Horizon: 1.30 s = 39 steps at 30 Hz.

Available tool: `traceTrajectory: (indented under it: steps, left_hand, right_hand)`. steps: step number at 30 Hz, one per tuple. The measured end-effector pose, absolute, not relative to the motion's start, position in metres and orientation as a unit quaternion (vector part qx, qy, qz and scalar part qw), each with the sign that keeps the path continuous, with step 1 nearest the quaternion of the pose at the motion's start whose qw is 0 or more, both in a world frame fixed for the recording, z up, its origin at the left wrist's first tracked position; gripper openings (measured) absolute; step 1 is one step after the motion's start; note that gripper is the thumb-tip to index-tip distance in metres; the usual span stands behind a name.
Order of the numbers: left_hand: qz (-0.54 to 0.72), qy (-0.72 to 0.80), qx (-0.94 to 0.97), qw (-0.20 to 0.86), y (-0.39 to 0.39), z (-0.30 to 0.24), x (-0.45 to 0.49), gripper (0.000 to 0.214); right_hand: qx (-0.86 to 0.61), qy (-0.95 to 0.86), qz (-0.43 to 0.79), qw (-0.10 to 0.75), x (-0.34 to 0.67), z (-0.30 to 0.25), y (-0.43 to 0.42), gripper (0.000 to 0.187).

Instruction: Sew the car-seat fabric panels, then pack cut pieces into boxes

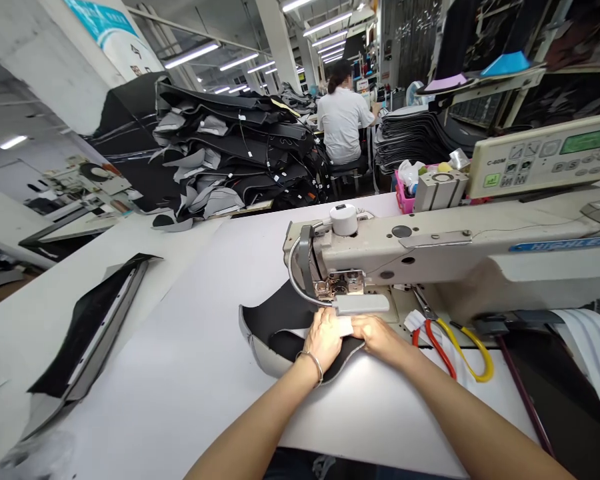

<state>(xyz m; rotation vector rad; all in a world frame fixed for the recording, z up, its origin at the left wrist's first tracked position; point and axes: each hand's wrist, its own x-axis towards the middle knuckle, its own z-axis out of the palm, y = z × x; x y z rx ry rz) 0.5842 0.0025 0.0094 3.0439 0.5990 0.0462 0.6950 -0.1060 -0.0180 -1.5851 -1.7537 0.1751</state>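
— Two questions: where does the black-and-grey panel (pixel 275 327) lie, and how is it held?

— Going left to right: a second panel (pixel 87 333) sits well off at 9 o'clock on the white surface (pixel 180 387). The first panel lies nearer, at 9 o'clock from the hands and running in under them, its long curved axis crosswise, its upper edge near the sewing machine's foot (pixel 337 288) at 12 o'clock.

— Which hand is nearer?

— The left hand (pixel 324 340), right over the panel's bulk, fingers closed together, a small white strip (pixel 345 325) just beside them.

— And the other?

— The right hand (pixel 380 337), nearly closed and lying on the panel's right end. Whether either hand grips or only presses, I can't tell. Red-and-yellow scissors (pixel 453 350) lie at 3 o'clock.
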Motion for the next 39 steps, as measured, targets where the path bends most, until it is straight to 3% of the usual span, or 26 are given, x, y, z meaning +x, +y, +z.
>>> traceTrajectory:
  steps: [13, 19, 26, 33, 39]
  left_hand:
    - [0.034, 0.205, 0.978, -0.003, -0.001, 0.002, 0.582, 0.025]
    - [0.041, 0.245, 0.968, 0.017, -0.005, 0.000, 0.578, 0.032]
    - [0.084, 0.190, 0.978, 0.004, -0.003, -0.006, 0.570, 0.036]
    - [0.049, 0.127, 0.990, -0.023, 0.024, 0.004, 0.572, 0.032]
    - [0.071, 0.107, 0.992, -0.005, 0.013, 0.021, 0.566, 0.031]
  right_hand:
    - [-0.640, -0.676, 0.072, 0.359, 0.693, -0.021, -0.105, 0.024]
    - [-0.646, -0.699, -0.016, 0.306, 0.683, -0.020, -0.101, 0.022]
    - [-0.656, -0.702, -0.056, 0.270, 0.676, -0.024, -0.100, 0.023]
    - [-0.667, -0.710, -0.089, 0.209, 0.665, -0.028, -0.097, 0.014]
    - [-0.665, -0.720, -0.105, 0.169, 0.650, -0.023, -0.103, 0.020]
